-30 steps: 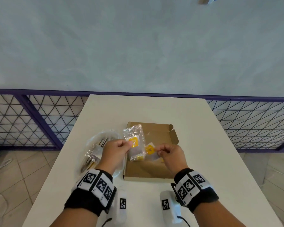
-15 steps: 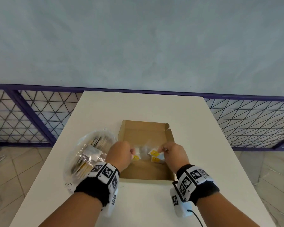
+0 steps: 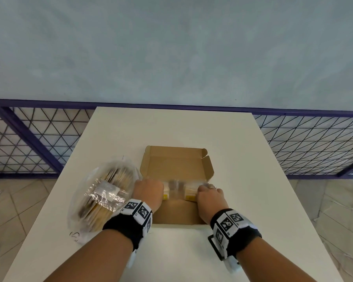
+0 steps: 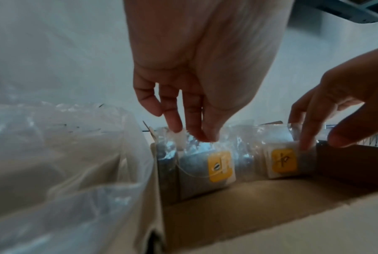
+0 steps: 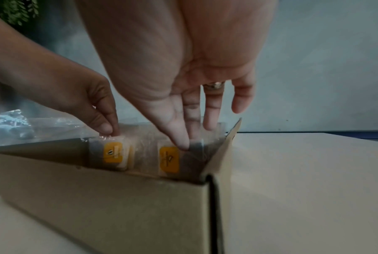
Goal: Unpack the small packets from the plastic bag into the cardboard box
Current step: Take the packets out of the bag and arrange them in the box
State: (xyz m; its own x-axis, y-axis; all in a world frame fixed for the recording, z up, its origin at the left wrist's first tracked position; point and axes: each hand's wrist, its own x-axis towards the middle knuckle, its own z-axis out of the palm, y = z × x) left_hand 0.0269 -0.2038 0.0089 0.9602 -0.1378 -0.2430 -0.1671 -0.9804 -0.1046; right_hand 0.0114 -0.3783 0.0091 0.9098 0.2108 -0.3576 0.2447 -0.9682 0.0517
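Note:
An open cardboard box [image 3: 176, 159] lies mid-table. Two small clear packets with yellow labels stand on edge across its middle. My left hand [image 3: 150, 190] pinches the top of the left packet [image 4: 205, 170] between thumb and fingertips [image 4: 175, 127]. My right hand [image 3: 209, 195] holds the right packet [image 5: 169, 159], thumb in front and fingers behind its clear top. In the head view both hands hide most of the packets [image 3: 178, 190]. The plastic bag [image 3: 102, 196], holding several more packets, lies just left of the box against my left wrist.
The white table [image 3: 243, 200] has bare surface right of the box and beyond it. A purple-framed wire fence [image 3: 29, 139] runs behind the table's far edge, under a pale wall. Tiled floor shows on both sides.
Both hands came down from above the box and carried the two packets into it, where they now stand on edge. The bag has not moved.

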